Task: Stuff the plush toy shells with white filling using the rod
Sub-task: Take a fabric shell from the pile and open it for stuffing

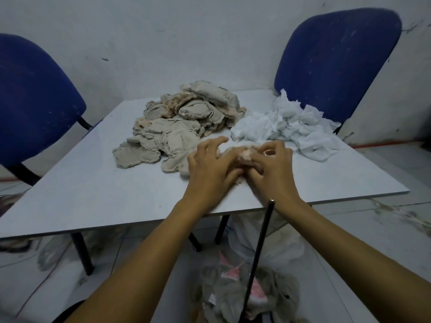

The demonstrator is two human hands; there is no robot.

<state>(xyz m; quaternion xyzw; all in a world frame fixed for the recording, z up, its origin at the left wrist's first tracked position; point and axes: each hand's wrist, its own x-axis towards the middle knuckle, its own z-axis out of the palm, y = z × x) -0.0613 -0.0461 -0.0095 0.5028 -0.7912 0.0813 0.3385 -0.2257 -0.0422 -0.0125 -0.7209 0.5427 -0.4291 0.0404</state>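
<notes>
Nearest the camera, low in the view, a heap of grey and pink plush pieces (pixel 242 297) lies below the tabletop edge, partly on a clear plastic bag (pixel 275 248) on the floor. A thin dark rod (pixel 258 250) rises out of that heap, leaning slightly, with its top end just at the near edge of the tabletop (pixel 93 190), beside the right wrist; neither hand touches it.

Both forearms reach forward over that edge. The left hand (pixel 210 169) and the right hand (pixel 272 169) meet over one small plush shell (pixel 245 157) lying on the tabletop between them. The fingers of both hands are curled and pinch the pale pinkish fabric at its middle; the left hand's first finger and thumb are lifted and spread above it. Whether any filling is already inside the shell cannot be told.

Just beyond the left hand sits a pile of flat beige shells (pixel 182 120), stacked loosely and spreading toward the left. To its right, touching it at one edge and just beyond the right hand, lies a heap of crumpled white filling (pixel 289 127) reaching the far right corner.

Behind the tabletop stand two blue chairs, one chair on the left (pixel 35 96) and one chair on the right (pixel 335 61), against a pale wall (pixel 186 38).
</notes>
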